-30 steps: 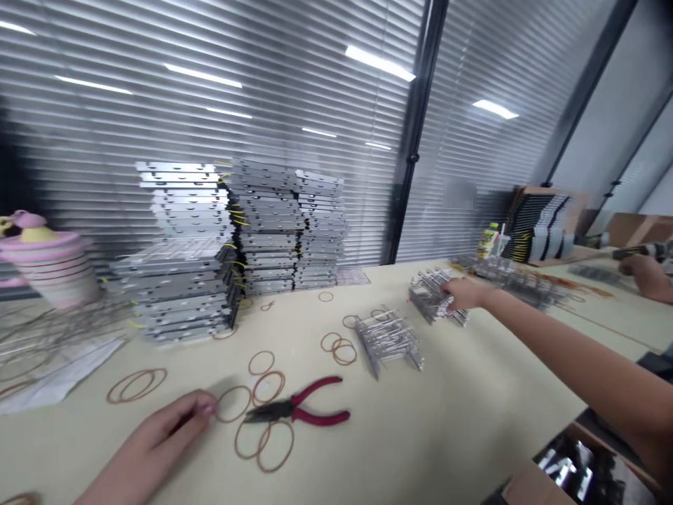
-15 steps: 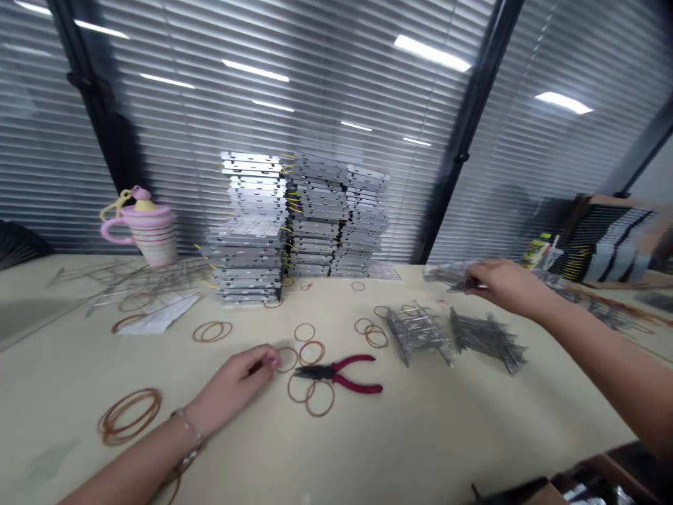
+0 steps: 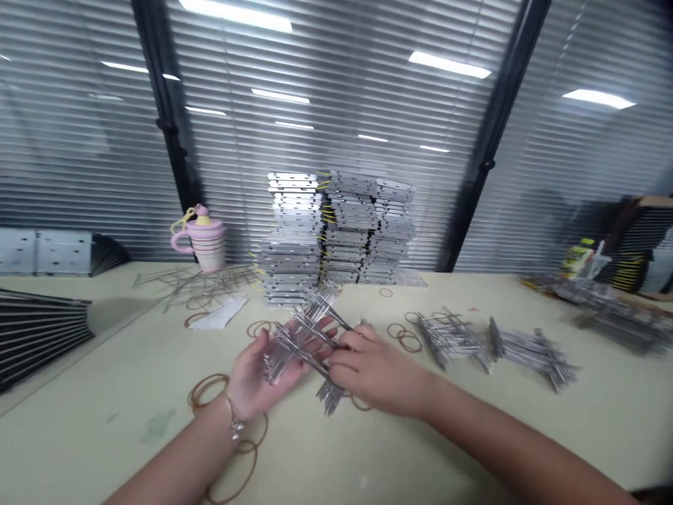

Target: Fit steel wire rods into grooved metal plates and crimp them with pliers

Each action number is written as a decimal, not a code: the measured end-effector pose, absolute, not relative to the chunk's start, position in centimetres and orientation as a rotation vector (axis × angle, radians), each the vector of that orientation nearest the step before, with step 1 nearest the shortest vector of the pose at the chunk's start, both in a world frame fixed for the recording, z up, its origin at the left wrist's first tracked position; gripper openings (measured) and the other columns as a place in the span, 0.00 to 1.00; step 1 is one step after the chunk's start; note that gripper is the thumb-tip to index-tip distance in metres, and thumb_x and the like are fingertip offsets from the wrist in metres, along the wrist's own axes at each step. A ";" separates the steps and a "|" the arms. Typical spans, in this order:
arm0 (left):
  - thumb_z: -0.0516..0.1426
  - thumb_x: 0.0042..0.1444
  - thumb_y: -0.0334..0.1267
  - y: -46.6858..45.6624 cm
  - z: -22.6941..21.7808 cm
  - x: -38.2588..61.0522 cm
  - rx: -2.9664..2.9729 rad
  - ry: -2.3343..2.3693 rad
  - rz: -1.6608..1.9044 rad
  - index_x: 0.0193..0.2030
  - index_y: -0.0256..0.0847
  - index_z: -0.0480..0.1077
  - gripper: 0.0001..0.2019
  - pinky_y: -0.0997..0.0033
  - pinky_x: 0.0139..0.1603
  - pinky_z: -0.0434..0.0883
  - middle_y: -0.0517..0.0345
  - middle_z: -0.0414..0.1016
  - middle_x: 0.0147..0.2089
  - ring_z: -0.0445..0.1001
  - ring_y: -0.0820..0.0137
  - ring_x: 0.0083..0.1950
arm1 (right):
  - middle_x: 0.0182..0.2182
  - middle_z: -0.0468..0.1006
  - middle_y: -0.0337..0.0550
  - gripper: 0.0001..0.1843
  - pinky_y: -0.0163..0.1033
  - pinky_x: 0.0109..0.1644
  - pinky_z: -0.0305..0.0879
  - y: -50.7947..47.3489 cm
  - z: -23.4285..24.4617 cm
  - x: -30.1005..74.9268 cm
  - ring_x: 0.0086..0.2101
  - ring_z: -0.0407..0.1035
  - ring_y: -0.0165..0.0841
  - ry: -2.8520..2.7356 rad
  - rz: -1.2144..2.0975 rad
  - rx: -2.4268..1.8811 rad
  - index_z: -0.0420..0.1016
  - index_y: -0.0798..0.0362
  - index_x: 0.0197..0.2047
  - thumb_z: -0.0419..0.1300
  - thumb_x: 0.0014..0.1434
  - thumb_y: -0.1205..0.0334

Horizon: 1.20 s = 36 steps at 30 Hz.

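In the head view, the bundle of thin, silvery metal rods [image 3: 298, 338] is held above the cream tabletop [image 3: 420, 449], at the centre of the frame. The left hand [image 3: 253, 379] cradles it palm up, thumb standing apart from the fingers beneath; the right hand [image 3: 386, 373] curls its fingers together over the lower-right side, its thumb hidden. The bundle looks loose and no band shows around it, so a slack grip or a tilt could let rods slide out or tangle. The clearest rods' long axis slants from upper left to lower right, pointing toward the right hand.
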State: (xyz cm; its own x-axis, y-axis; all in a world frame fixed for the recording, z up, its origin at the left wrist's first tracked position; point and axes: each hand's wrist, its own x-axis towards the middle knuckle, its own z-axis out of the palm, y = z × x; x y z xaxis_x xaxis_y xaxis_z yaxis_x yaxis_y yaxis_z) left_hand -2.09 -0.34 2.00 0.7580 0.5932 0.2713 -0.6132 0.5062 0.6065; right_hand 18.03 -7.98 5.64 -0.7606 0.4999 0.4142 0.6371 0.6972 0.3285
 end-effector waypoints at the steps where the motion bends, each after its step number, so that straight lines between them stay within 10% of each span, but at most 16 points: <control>1: 0.58 0.54 0.49 0.0 2.0 -2.3 0.735 -0.010 0.743 0.42 0.42 0.75 0.15 0.52 0.65 0.53 0.51 0.74 0.54 0.64 0.55 0.62 | 0.38 0.76 0.42 0.06 0.41 0.47 0.55 -7.6 5.8 18.3 0.43 0.61 0.35 -2.655 -0.566 -0.877 0.69 0.55 0.39 0.57 0.61 0.61; 4: 0.57 0.55 0.42 0.6 2.0 -2.4 0.704 0.074 0.782 0.46 0.43 0.73 0.13 0.57 0.63 0.57 0.51 0.74 0.53 0.67 0.58 0.59 | 0.47 0.74 0.45 0.16 0.42 0.52 0.57 -7.3 6.5 19.5 0.46 0.63 0.35 -2.581 -0.309 -0.809 0.69 0.54 0.42 0.57 0.60 0.49; 12: 0.62 0.50 0.34 -1.7 3.0 -1.0 0.870 0.362 0.849 0.62 0.44 0.61 0.31 0.67 0.50 0.68 0.52 0.77 0.48 0.75 0.62 0.48 | 0.42 0.75 0.56 0.15 0.46 0.44 0.66 -7.8 1.9 17.4 0.41 0.71 0.42 -1.997 0.230 -1.497 0.66 0.58 0.49 0.53 0.60 0.64; 21: 0.51 0.60 0.53 -2.1 2.0 -0.2 1.472 0.691 0.900 0.59 0.47 0.63 0.23 0.58 0.62 0.59 0.54 0.58 0.66 0.55 0.57 0.66 | 0.43 0.75 0.47 0.13 0.36 0.47 0.66 -4.2 -0.4 18.1 0.44 0.70 0.33 -1.954 0.381 -1.366 0.65 0.54 0.49 0.50 0.61 0.69; 26: 0.53 0.59 0.33 -2.6 5.0 -1.7 2.571 0.668 1.444 0.55 0.53 0.62 0.18 0.57 0.60 0.58 0.55 0.64 0.56 0.62 0.59 0.58 | 0.34 0.75 0.51 0.07 0.43 0.40 0.67 -5.4 0.9 18.2 0.35 0.71 0.39 -1.952 0.355 -1.511 0.67 0.57 0.38 0.49 0.59 0.69; 36: 0.48 0.56 0.25 -4.3 9.8 4.1 3.475 0.229 0.101 0.31 0.37 0.75 0.14 0.58 0.41 0.64 0.43 0.73 0.44 0.67 0.56 0.43 | 0.31 0.74 0.49 0.09 0.38 0.33 0.63 -6.0 0.9 18.8 0.31 0.68 0.35 -2.036 0.359 -1.466 0.68 0.57 0.32 0.51 0.49 0.76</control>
